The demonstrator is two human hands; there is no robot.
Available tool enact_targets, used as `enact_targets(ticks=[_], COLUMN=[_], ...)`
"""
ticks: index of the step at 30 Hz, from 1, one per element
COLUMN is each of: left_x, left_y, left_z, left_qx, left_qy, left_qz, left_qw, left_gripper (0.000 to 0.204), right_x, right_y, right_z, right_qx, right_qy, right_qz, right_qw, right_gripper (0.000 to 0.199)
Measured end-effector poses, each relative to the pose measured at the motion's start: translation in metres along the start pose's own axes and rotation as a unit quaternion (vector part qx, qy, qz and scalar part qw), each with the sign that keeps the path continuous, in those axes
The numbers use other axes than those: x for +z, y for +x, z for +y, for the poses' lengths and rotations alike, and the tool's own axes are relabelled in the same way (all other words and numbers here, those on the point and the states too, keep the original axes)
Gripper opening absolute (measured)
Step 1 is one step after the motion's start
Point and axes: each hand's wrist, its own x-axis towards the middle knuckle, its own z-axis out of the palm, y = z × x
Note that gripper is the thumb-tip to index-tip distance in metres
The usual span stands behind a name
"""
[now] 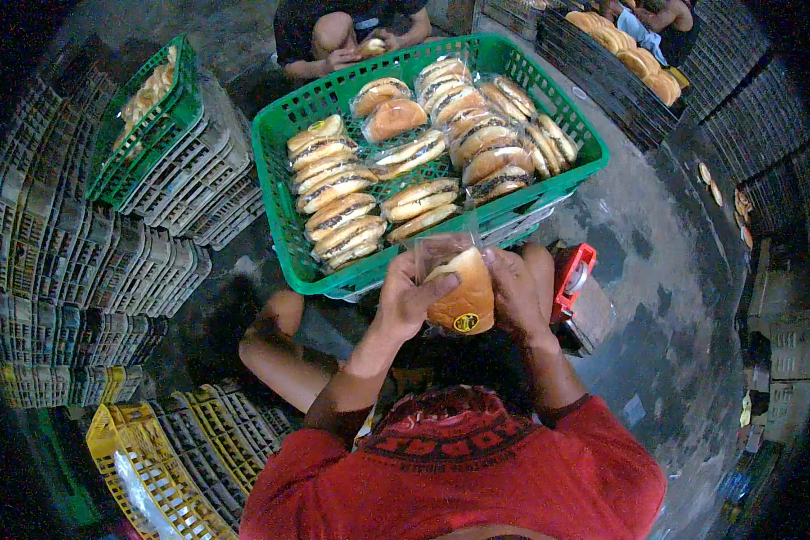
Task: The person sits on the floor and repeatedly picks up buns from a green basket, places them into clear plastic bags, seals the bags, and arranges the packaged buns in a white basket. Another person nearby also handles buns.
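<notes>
Left hand (409, 292) and right hand (517, 292), both curled part-closed, grip opposite sides of a bread bun (466, 295) just beside the near edge of the green plastic crate (279, 229), presumably to steady it within its loose clear bag (441, 245).

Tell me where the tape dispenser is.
In the head view, the tape dispenser stands right of centre, just right of the right hand and knee.

- Round yellow-and-black emblem (465, 322) on clear plastic bag (436, 241) around golden-brown bun (463, 288), too small to read
- Large dark block lettering (450, 439) in curved rows on red short-sleeved cloth shirt (549, 486)
</notes>
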Motion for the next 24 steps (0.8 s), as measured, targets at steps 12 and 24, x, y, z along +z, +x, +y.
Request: enact_targets(ticks=[12,24], left_x=[0.009,0.022], left_y=[0.01,0.022], left_z=[-0.006,-0.016], left_qx=[0.017,0.085], left_qy=[0.185,0.366], left_qz=[0.05,0.052], left_qw=[0.981,0.925], left_gripper=[0.05,0.014], right_x=[0.002,-0.013], right_y=[-0.012,-0.008], right_z=[-0.036,-0.025], right_qx=[-0.22,-0.227], right_qy=[-0.327,-0.265], right_qz=[0.028,0.085], right_qw=[0.919,0.933], right_gripper=[0.018,0.009])
